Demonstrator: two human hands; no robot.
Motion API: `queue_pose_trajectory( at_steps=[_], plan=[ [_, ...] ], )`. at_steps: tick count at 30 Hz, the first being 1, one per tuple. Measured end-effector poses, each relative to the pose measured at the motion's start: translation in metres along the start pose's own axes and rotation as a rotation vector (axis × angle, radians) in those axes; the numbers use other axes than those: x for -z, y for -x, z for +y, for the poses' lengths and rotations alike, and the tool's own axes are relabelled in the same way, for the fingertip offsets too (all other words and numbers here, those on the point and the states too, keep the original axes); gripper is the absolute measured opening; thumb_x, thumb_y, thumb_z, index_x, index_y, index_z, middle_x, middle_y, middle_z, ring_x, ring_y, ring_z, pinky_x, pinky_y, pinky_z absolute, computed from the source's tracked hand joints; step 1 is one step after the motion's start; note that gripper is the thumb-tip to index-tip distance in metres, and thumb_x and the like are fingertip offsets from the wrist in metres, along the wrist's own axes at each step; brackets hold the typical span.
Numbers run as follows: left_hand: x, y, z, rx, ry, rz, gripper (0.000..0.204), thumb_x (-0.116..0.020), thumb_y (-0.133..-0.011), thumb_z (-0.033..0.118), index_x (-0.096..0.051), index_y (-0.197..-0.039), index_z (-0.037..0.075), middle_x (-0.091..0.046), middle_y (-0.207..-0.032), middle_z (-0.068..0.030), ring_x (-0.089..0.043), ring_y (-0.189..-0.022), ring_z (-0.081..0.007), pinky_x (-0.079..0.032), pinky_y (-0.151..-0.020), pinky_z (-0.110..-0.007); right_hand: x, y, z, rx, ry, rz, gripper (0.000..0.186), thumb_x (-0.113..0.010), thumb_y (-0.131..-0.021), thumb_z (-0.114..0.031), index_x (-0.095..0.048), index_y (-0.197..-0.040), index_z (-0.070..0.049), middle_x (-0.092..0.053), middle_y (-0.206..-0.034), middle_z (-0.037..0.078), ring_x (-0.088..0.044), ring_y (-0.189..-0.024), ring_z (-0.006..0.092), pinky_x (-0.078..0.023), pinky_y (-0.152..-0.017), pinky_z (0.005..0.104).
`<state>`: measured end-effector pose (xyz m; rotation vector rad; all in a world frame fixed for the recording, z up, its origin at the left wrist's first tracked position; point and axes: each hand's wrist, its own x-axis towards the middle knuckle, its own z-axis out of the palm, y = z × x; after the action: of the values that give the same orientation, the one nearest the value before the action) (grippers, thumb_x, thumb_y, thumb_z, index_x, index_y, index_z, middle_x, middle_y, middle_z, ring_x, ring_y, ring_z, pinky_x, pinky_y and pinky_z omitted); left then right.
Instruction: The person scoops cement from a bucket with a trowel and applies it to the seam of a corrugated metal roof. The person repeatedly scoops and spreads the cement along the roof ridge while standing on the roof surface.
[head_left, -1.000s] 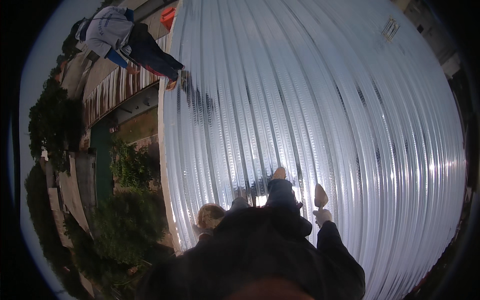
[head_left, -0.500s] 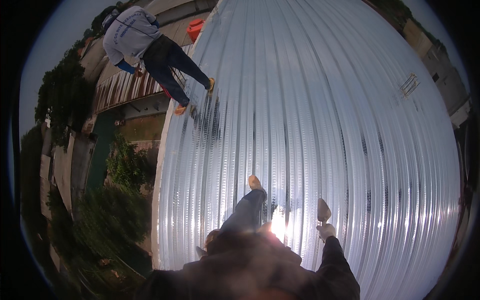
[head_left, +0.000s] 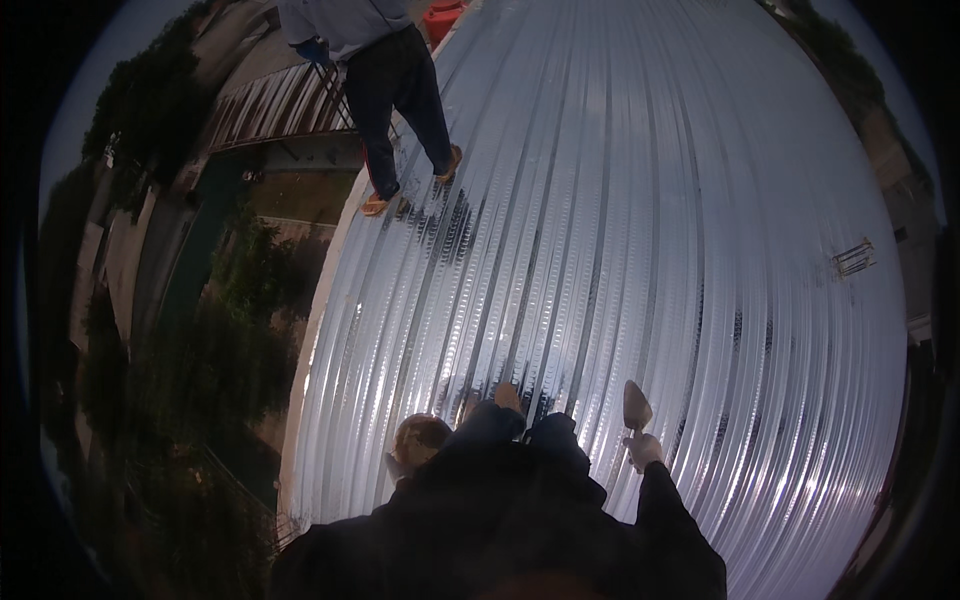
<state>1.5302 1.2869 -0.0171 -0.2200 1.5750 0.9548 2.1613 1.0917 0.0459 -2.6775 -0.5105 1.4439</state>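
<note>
My right hand [head_left: 643, 450], in a pale glove, grips the handle of a trowel [head_left: 636, 406], its blade pointing forward over the ribbed silvery roof [head_left: 600, 200]. At lower left, my left hand [head_left: 398, 466], partly hidden by my dark clothing, holds a round, brown-stained container [head_left: 420, 437]. My feet [head_left: 505, 398] are on the roof, just beyond my body.
A co-worker [head_left: 395, 85] in dark trousers and sandals stands at upper left near the pale roof edge [head_left: 312, 360]. Past it is a drop to trees [head_left: 240, 270] and a rusty lower roof [head_left: 265, 105]. A red object [head_left: 441, 18] sits behind them; thin rods [head_left: 852, 258] protrude at right.
The co-worker has shifted rightward in the view and stands more upright, legs apart. My feet have stepped along the roof. The trowel stays in my right hand.
</note>
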Motion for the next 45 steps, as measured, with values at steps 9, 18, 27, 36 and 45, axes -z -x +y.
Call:
queue_pose_trajectory(
  at_steps=[9, 18, 27, 36, 45],
  plan=[
    [-0.109, -0.034, 0.01, -0.049, 0.069, -0.019, 0.077, -0.046, -0.108, 0.074, -0.056, -0.162, 0.02, -0.066, -0.151, -0.0098, -0.063, -0.135, -0.0301, -0.055, -0.09, -0.047, 0.097, -0.064, -0.148, 0.197, 0.038, 0.029, 0.058, -0.076, -0.094, -0.047, -0.075, -0.106, 0.01, -0.075, -0.076, 0.021, -0.078, -0.066, 0.0318, -0.061, -0.065, 0.0467],
    [-0.184, -0.022, 0.016, -0.039, 0.157, 0.126, 0.077, -0.046, -0.108, 0.074, -0.056, -0.162, 0.02, -0.066, -0.151, -0.0096, -0.063, -0.134, -0.0298, -0.056, -0.088, -0.046, 0.141, -0.169, -0.243, 0.06, 0.043, -0.035, 0.05, -0.079, -0.099, -0.043, -0.077, -0.1, 0.007, -0.075, -0.075, 0.019, -0.078, -0.067, 0.0317, -0.06, -0.065, 0.0477],
    [-0.291, -0.005, 0.023, -0.027, 0.339, 0.28, 0.077, -0.046, -0.108, 0.075, -0.055, -0.162, 0.021, -0.066, -0.151, -0.0094, -0.064, -0.133, -0.0295, -0.057, -0.086, -0.046, 0.198, -0.279, -0.335, 0.133, 0.314, -0.166, 0.048, -0.069, -0.1, -0.041, -0.076, -0.11, 0.005, -0.079, -0.084, 0.02, -0.08, -0.07, 0.0306, -0.065, -0.072, 0.0482],
    [-0.389, -0.029, 0.05, -0.006, 0.517, 0.379, 0.077, -0.046, -0.108, 0.075, -0.055, -0.163, 0.021, -0.066, -0.151, -0.0093, -0.065, -0.132, -0.0293, -0.057, -0.084, -0.045, 0.279, -0.373, -0.597, 0.182, 0.297, -0.093, 0.044, -0.072, -0.101, -0.04, -0.074, -0.099, 0.004, -0.074, -0.072, 0.014, -0.075, -0.06, 0.0271, -0.059, -0.054, 0.0464],
    [-0.498, -0.108, 0.156, -0.03, 0.55, 0.358, 0.077, -0.046, -0.108, 0.075, -0.055, -0.163, 0.022, -0.066, -0.15, -0.0091, -0.066, -0.132, -0.029, -0.058, -0.081, -0.045, 0.285, -0.37, -0.814, 0.314, 0.14, -0.123, 0.033, -0.081, -0.097, -0.037, -0.066, -0.094, -0.008, -0.065, -0.07, 0.004, -0.063, -0.052, 0.0168, -0.046, -0.042, 0.0371]
  ],
)
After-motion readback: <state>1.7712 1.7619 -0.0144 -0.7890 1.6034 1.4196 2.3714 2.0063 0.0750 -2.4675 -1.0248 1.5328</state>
